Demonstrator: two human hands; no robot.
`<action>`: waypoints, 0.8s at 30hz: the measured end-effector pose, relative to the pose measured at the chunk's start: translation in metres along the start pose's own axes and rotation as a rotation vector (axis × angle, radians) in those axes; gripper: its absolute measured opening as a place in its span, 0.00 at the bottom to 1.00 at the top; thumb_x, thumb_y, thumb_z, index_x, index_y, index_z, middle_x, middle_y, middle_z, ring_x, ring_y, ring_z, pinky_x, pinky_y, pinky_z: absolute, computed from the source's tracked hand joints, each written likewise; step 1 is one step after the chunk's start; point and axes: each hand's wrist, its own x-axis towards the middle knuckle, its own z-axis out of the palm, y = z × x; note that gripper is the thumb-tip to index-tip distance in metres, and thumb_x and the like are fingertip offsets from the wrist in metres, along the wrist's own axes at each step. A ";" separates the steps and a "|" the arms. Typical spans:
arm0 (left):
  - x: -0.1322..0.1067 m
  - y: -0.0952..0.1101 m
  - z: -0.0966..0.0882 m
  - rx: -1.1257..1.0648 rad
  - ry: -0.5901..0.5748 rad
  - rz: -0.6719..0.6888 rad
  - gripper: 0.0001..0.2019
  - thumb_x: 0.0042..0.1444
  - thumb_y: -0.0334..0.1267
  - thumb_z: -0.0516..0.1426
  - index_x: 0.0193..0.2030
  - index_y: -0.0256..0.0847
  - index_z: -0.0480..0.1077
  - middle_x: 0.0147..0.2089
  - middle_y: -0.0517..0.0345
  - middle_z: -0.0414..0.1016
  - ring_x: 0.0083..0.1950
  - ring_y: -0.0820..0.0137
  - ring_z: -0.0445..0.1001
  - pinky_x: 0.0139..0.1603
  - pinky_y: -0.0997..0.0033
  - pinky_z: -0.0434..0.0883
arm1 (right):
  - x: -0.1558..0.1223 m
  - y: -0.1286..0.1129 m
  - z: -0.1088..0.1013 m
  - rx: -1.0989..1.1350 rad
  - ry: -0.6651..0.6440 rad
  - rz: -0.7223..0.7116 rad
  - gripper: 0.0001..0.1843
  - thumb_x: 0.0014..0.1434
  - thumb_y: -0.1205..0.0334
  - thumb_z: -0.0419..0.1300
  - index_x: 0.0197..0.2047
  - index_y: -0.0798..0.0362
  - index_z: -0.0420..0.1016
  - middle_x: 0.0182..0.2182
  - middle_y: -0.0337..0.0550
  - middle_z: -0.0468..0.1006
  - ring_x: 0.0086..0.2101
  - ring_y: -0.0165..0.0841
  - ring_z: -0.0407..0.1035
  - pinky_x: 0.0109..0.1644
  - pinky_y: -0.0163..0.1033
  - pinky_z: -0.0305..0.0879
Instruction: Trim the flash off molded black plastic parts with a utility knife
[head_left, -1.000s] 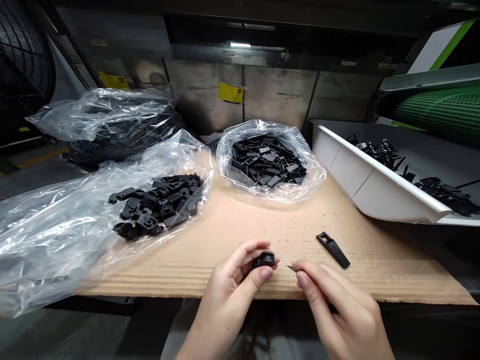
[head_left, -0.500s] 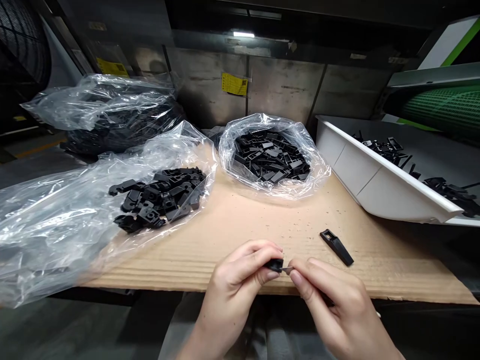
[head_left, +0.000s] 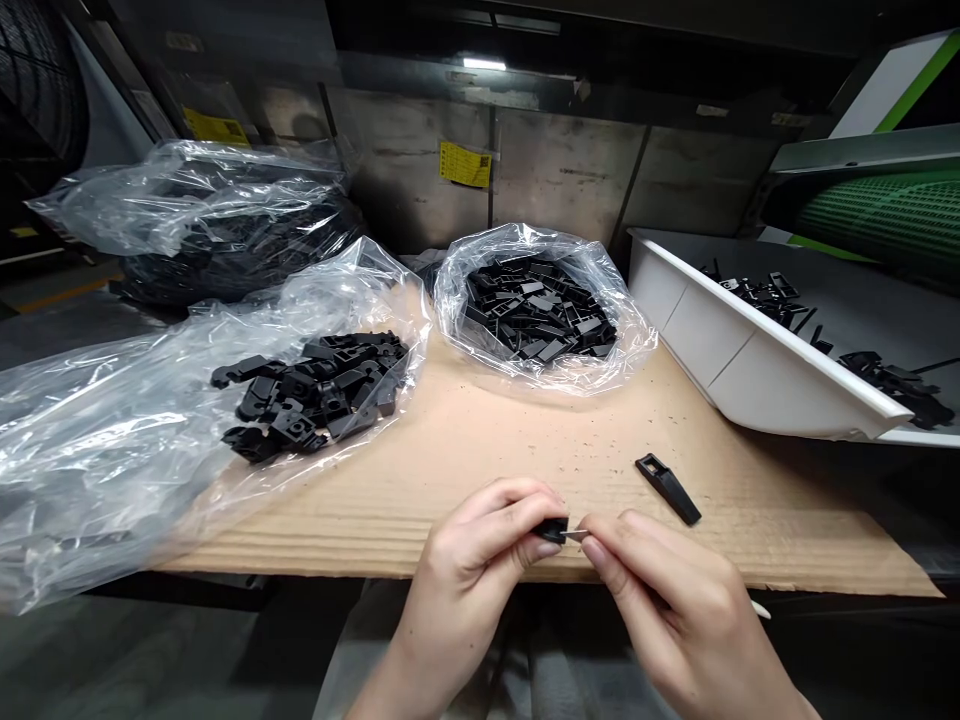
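Brown tabletop (head_left: 480,430); metal wall (head_left: 555,195) at 12 o'clock | left hand (head_left: 472,560) curled, grip pinching black part (head_left: 553,529) at 5 o'clock | right hand (head_left: 679,595) facing it, grip narrow on thin blade (head_left: 576,535)

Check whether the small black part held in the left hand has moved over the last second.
Yes: the small black part in the left hand has shifted slightly right, closer to the loose tapered black piece on the cardboard.

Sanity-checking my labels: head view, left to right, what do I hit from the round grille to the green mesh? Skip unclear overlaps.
Round dark grille → nearer left heap of black parts → left hand → small black piece at its fingertips → thin blade → right hand → green mesh.
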 end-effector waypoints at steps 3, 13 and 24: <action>0.000 0.000 0.001 0.006 0.005 0.017 0.14 0.53 0.22 0.55 0.40 0.44 0.74 0.41 0.59 0.72 0.44 0.71 0.71 0.45 0.81 0.66 | -0.001 0.000 -0.001 -0.041 0.032 -0.023 0.08 0.59 0.71 0.50 0.36 0.54 0.70 0.23 0.40 0.70 0.23 0.28 0.66 0.28 0.32 0.61; -0.002 -0.004 0.002 0.073 -0.017 0.052 0.16 0.54 0.20 0.53 0.41 0.44 0.73 0.41 0.59 0.71 0.44 0.72 0.70 0.44 0.82 0.66 | -0.005 0.000 -0.001 -0.062 -0.057 0.014 0.09 0.59 0.69 0.49 0.32 0.53 0.68 0.21 0.39 0.69 0.21 0.28 0.65 0.25 0.31 0.58; -0.001 0.001 -0.003 0.035 -0.088 0.055 0.15 0.52 0.21 0.54 0.39 0.44 0.75 0.39 0.58 0.74 0.42 0.69 0.73 0.43 0.78 0.68 | 0.026 0.010 -0.030 0.607 -0.667 0.324 0.14 0.60 0.62 0.49 0.26 0.54 0.70 0.15 0.31 0.61 0.17 0.22 0.54 0.20 0.27 0.52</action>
